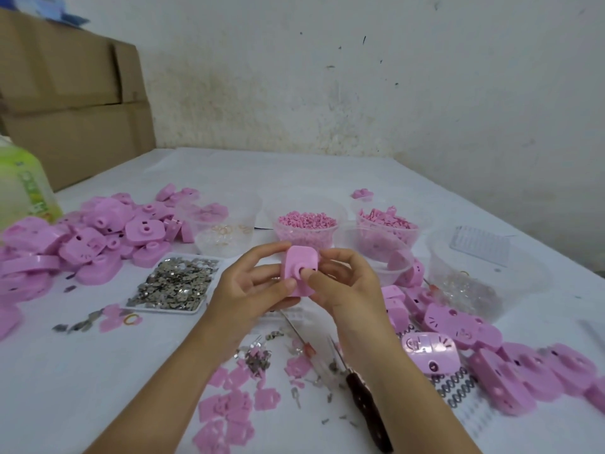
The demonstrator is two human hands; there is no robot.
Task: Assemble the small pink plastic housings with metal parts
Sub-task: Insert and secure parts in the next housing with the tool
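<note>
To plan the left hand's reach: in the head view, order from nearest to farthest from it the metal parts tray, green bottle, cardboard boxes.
1. metal parts tray, beside the left hand.
2. green bottle, far left.
3. cardboard boxes, back left.

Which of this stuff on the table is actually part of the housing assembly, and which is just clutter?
Part of the job:
- pink housing, gripped by left hand and right hand
- tray of metal parts
- pile of housings
- bowl of pink bits

Just lying about:
- cardboard boxes
- green bottle
</note>
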